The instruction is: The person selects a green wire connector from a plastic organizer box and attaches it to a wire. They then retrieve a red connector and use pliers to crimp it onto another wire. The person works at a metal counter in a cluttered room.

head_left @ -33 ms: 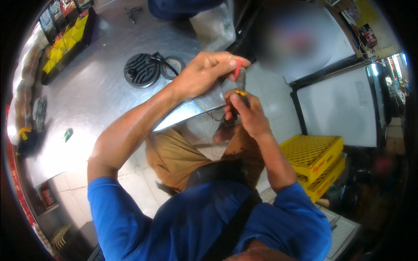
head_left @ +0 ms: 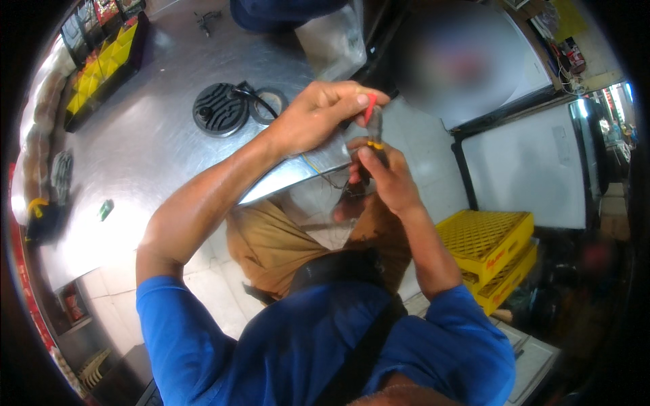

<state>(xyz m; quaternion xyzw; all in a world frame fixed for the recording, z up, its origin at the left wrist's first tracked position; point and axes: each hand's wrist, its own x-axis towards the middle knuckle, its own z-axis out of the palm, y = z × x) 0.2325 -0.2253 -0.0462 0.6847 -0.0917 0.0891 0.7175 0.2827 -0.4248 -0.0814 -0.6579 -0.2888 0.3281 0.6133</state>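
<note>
My left hand reaches past the table's edge, its thumb and fingers pinching a small red strip-like piece. Just below it, my right hand is wrapped round a pair of pliers with dark, yellow-marked handles. The metal jaws point up and meet the lower end of the red piece; whether they grip it is too blurred to tell. A thin yellowish wire runs from the table edge toward my right hand. Left of my left wrist lies a black, round, ribbed device with a black cable, beside a ring-shaped roll.
The metal table spreads out at the left. A black tray with yellow compartments stands on its far left, and a small green piece lies nearer. Stacked yellow crates stand at my right. A dark blue item sits at the back.
</note>
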